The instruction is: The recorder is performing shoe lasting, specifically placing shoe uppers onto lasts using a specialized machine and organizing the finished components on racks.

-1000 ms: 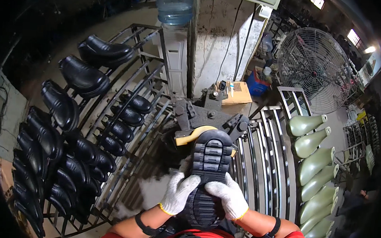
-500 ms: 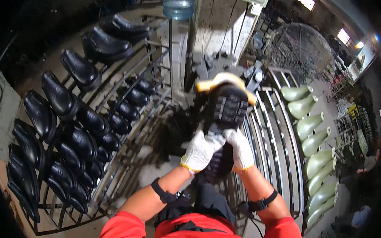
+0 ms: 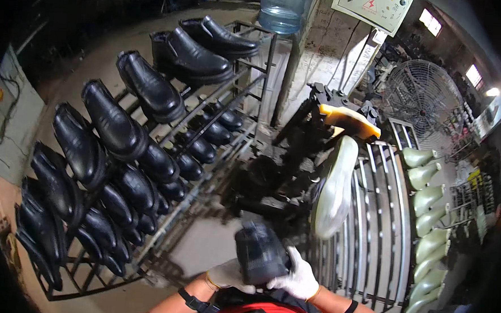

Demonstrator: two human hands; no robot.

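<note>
Black shoe [image 3: 260, 253], sole side toward us, held close to our chest between both gloved hands. Our left hand [image 3: 228, 274] cups its lower left edge, fingers curled under; our right hand [image 3: 297, 278] grips the lower right edge, fingers wrapped onto it. Just beyond, a pale shoe last [image 3: 334, 186] stands tilted on a dark machine [image 3: 295, 164], with a yellow pad [image 3: 348, 121] above it. To our left, a metal rack [image 3: 225, 98] carries rows of black shoes [image 3: 110, 126]. To our right, a barred metal stand [image 3: 372, 219] and a column of pale green lasts [image 3: 429, 205]. Farther off: a blue water bottle [image 3: 284, 8], a grey wall box [image 3: 374, 7], a round wire fan [image 3: 420, 97].
</note>
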